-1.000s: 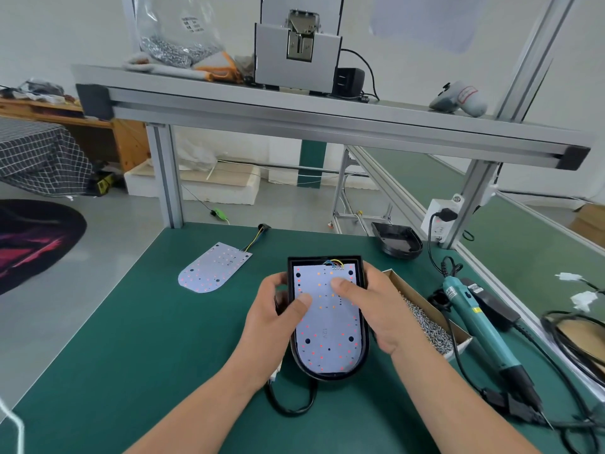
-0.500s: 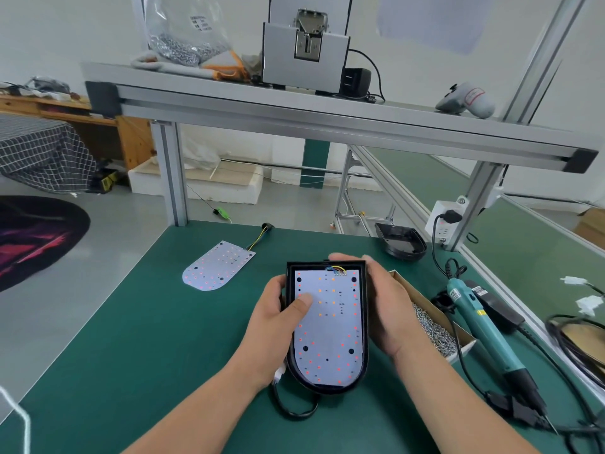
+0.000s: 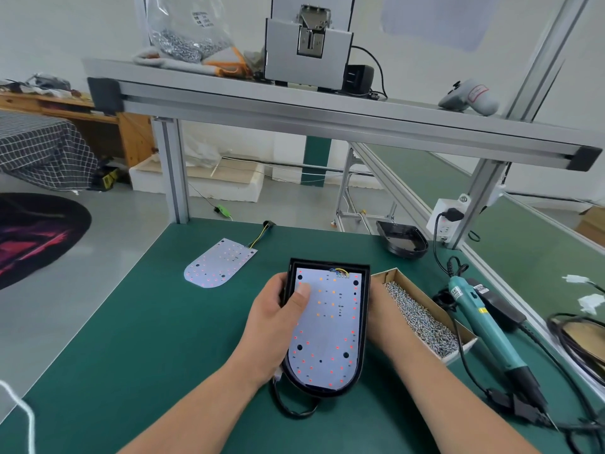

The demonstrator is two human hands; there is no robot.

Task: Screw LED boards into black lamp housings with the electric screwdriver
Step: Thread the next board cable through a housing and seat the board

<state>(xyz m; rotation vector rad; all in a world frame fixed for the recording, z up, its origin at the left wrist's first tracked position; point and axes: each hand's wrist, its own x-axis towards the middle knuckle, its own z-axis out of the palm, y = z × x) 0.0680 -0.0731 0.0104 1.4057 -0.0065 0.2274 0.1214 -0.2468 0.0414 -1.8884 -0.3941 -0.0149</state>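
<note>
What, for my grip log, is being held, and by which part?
The housing: the left hand grips its left edge, thumb on the board; the right hand lies against its right side, fingers hidden.

No text can be read anywhere. Bag [image 3: 193, 24] on the shelf, 11 o'clock: dark printed lines, too small to read. Grey tool [image 3: 468, 98] on the shelf, 2 o'clock: red-outlined label, writing blurred. Screwdriver [image 3: 484, 326], 4 o'clock: white label near the cord end, yellow one further down the body, both unreadable. Black box [image 3: 497, 303] just beside it: white sticker, unreadable.
</note>
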